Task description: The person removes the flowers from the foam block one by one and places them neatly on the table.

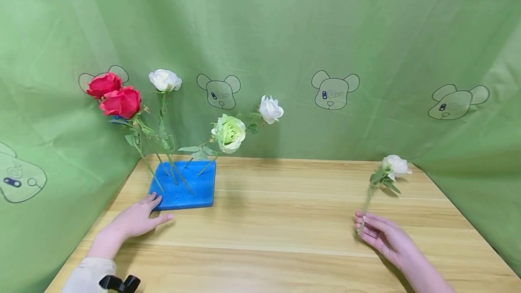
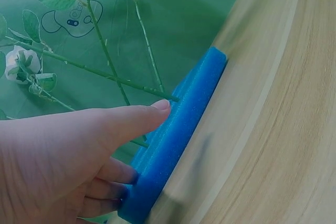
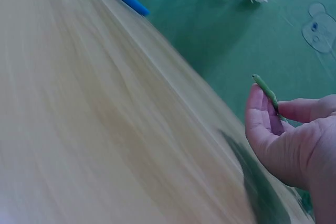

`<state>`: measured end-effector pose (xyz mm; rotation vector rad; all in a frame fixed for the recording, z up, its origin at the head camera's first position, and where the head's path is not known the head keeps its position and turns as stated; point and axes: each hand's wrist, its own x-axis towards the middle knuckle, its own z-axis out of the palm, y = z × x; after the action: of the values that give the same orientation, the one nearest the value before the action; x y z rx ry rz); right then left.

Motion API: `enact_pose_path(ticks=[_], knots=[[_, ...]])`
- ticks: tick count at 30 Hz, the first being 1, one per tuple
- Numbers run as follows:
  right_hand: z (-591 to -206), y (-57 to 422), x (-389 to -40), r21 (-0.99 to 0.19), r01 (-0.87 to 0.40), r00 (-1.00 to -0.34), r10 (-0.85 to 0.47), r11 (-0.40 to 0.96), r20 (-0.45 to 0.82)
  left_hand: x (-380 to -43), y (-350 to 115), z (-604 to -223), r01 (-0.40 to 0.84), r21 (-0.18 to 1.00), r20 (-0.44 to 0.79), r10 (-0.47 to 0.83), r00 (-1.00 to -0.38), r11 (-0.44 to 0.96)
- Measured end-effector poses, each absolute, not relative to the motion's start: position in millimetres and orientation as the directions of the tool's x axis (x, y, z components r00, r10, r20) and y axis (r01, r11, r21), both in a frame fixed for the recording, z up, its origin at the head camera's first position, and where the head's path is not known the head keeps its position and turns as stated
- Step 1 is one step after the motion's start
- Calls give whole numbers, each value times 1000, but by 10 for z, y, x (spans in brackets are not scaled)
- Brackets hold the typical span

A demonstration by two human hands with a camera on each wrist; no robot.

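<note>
My right hand (image 1: 382, 236) pinches the lower stem of a white artificial rose (image 1: 395, 166) between thumb and fingers, above the right side of the table. In the right wrist view the cut end of its stem (image 3: 266, 90) pokes out past the fingertips. The fingers of my left hand (image 1: 136, 218) touch the near left corner of a blue foam block (image 1: 195, 199), with the thumb stretched out to the side. Stuck in that block are two red roses (image 1: 121, 102), two white roses (image 1: 164, 80) and a pale green rose (image 1: 229, 134), their stems leaning various ways.
The block sits at the back left of the wooden table (image 1: 285, 220). A green curtain (image 1: 277, 26) with printed bear heads surrounds the table at the back and sides. A black clip-like object (image 1: 120, 283) shows by the left sleeve (image 1: 91, 275).
</note>
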<state>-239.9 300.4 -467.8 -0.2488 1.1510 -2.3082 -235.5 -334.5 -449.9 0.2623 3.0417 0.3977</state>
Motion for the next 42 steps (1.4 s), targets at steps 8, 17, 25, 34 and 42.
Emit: enact_pose_path(ticks=[8,17,25,34,42], knots=[[-4710,3364,-2392,-762,432,-792,-607,-482,-64,-2347,-3328,-4468,163,266,-30,177,-984,950],[-4745,3819,-2417,-732,526,-704,-704,-434,-88,-2364,-3340,-4448,158,268,-41,176,-984,950],[-4790,4214,-2432,-705,543,-718,-688,-457,-107,-2347,-3351,-4432,167,253,-37,182,-983,953],[-4723,4689,-2324,-702,565,-739,-644,-433,-197,-2358,-3338,-4458,164,266,-34,179,-983,950],[-4842,4954,-2328,-615,587,-741,-655,-526,-146,-2345,-3330,-4448,169,264,-38,185,-982,950]])
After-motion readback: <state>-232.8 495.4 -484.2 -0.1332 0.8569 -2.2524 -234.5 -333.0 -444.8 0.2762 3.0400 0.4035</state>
